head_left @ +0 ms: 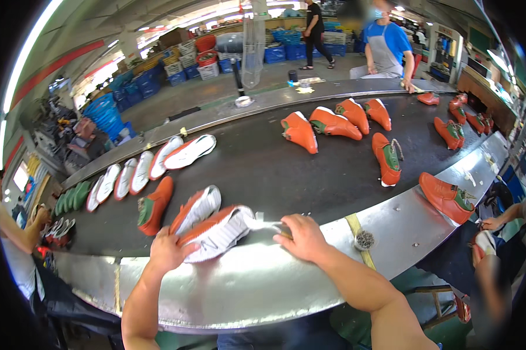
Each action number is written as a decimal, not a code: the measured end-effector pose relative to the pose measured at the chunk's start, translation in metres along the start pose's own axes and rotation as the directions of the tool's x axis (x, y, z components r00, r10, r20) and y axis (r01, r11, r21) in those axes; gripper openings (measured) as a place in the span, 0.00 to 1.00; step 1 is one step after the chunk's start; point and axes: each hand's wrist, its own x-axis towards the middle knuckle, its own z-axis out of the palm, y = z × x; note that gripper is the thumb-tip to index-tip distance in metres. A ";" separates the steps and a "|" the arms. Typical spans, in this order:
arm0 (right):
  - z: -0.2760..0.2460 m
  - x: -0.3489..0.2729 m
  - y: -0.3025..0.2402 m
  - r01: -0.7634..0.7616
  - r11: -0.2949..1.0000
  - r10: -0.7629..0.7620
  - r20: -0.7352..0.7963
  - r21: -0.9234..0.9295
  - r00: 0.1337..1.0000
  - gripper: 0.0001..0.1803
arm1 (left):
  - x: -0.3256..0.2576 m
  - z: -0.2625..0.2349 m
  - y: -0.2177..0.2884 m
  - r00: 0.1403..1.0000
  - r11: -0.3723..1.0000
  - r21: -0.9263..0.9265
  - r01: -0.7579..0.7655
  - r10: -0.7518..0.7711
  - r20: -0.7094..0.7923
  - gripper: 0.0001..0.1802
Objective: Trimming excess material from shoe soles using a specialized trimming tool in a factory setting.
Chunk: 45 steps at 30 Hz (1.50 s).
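My left hand (168, 251) is closed round the heel-side end of an orange shoe (219, 236), tipped on its side with its white underside toward me. My right hand (303, 238) pinches a thin brush-like tool (267, 224), whose pale tip meets the far end of that shoe; its exact kind is hard to make out. Just behind the held shoe lies another orange shoe (198, 209) with its white underside showing. To its left rests an orange shoe with green lining (155, 205).
A dark conveyor belt (257, 169) carries a row of white-soled shoes (140, 174) and several orange shoes (334, 122). On the metal edge (274, 286) sit a round mesh-like piece (364, 240) and an orange shoe (445, 197). Other people work at both sides and across.
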 end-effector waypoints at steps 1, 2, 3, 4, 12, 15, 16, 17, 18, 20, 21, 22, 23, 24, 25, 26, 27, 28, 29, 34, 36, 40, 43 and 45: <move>0.001 -0.001 -0.004 0.019 1.000 -0.019 -0.040 -0.005 0.999 0.24 | -0.040 -0.020 -0.003 0.998 0.997 -0.053 0.059 -0.058 0.011 0.36; 0.003 -0.004 -0.004 0.034 0.999 -0.034 -0.068 -0.011 0.997 0.24 | -0.074 -0.037 -0.002 0.985 0.976 -0.137 0.168 -0.160 0.067 0.36; 0.000 -0.008 -0.003 0.048 0.999 -0.049 -0.094 -0.017 0.994 0.24 | -0.104 -0.047 0.000 0.981 0.948 -0.253 0.193 -0.183 0.061 0.35; -0.001 -0.013 -0.008 0.053 0.999 -0.053 -0.084 -0.001 0.995 0.24 | -0.139 -0.047 -0.010 0.985 0.963 -0.215 0.166 -0.171 -0.008 0.35; -0.016 -0.047 -0.031 0.216 0.971 -0.224 -0.083 -0.100 0.971 0.24 | -0.270 -0.009 0.011 0.983 0.983 -0.135 0.124 -0.141 -0.121 0.40; -0.030 -0.099 -0.056 0.276 0.951 -0.288 -0.079 -0.138 0.954 0.24 | -0.262 -0.018 0.028 0.991 0.994 -0.003 0.113 -0.113 -0.067 0.44; -0.036 -0.129 -0.073 0.322 0.936 -0.337 -0.099 -0.141 0.936 0.25 | -0.261 -0.020 0.026 0.991 0.993 -0.010 0.116 -0.117 -0.061 0.44; -0.048 -0.165 -0.092 0.331 0.940 -0.337 -0.066 -0.088 0.939 0.24 | -0.258 -0.020 0.024 0.997 0.996 0.084 0.032 -0.025 -0.073 0.45; -0.070 -0.196 -0.116 0.263 0.965 -0.260 0.104 -0.009 0.960 0.23 | -0.251 -0.018 0.024 0.995 0.984 0.174 -0.050 0.065 -0.080 0.45; -0.081 -0.268 -0.147 0.134 0.981 -0.161 0.195 0.144 0.967 0.22 | -0.220 -0.015 0.027 0.984 0.983 0.051 -0.174 0.171 0.053 0.49; -0.085 -0.304 -0.162 -0.174 0.965 0.087 0.391 0.194 0.916 0.21 | -0.203 -0.016 0.037 0.989 0.992 0.017 -0.124 0.122 0.084 0.49; -0.080 -0.338 -0.176 -0.380 0.915 0.289 0.439 0.134 0.851 0.20 | -0.186 -0.020 0.047 0.991 0.998 -0.011 -0.070 0.070 0.110 0.50; -0.062 -0.385 -0.165 -0.488 0.852 0.365 0.453 0.189 0.813 0.20 | -0.170 -0.026 0.054 0.991 0.996 -0.019 -0.088 0.090 0.098 0.50; -0.061 -0.404 -0.183 -0.660 0.743 0.518 0.528 0.112 0.673 0.22 | -0.153 -0.032 0.059 0.970 0.993 -0.112 0.040 -0.011 0.244 0.50; -0.042 -0.446 -0.173 -0.735 0.675 0.622 0.485 0.065 0.615 0.24 | -0.137 -0.037 0.063 0.916 0.967 -0.185 0.174 -0.090 0.390 0.50; -0.052 -0.449 -0.193 -0.701 0.712 0.620 0.437 0.036 0.652 0.26 | -0.123 -0.028 0.056 0.926 0.968 -0.198 0.152 -0.069 0.372 0.50; -0.058 -0.456 -0.196 -0.663 0.749 0.607 0.409 -0.006 0.681 0.26 | -0.109 -0.009 0.042 0.941 0.970 -0.219 0.104 -0.024 0.337 0.49; -0.063 -0.456 -0.197 -0.650 0.759 0.607 0.386 -0.023 0.695 0.26 | -0.098 0.001 0.033 0.951 0.970 -0.237 0.052 0.024 0.307 0.48; -0.068 -0.463 -0.202 -0.652 0.757 0.620 0.359 -0.041 0.698 0.27 | -0.091 0.003 0.030 0.943 0.961 -0.269 0.056 0.038 0.330 0.47; -0.082 -0.488 -0.206 -0.794 0.605 0.770 0.295 -0.058 0.566 0.27 | -0.094 0.015 0.024 0.962 0.934 -0.358 0.012 0.087 0.258 0.43; -0.085 -0.496 -0.209 -0.823 0.565 0.800 0.275 -0.046 0.534 0.27 | -0.112 0.004 0.026 0.972 0.876 -0.480 -0.038 0.144 0.186 0.41; -0.094 -0.501 -0.206 -0.811 0.585 0.784 0.253 0.002 0.566 0.25 | -0.182 0.002 0.040 0.984 0.643 -0.748 -0.163 0.159 -0.078 0.43; -0.101 -0.487 -0.192 -0.767 0.637 0.730 0.261 0.074 0.632 0.22 | -0.271 0.018 0.073 0.962 0.362 -0.895 -0.261 0.027 -0.270 0.47; -0.107 -0.470 -0.188 -0.719 0.679 0.671 0.271 0.148 0.690 0.21 | -0.324 0.048 0.091 0.975 -0.027 -0.976 -0.216 -0.058 -0.214 0.52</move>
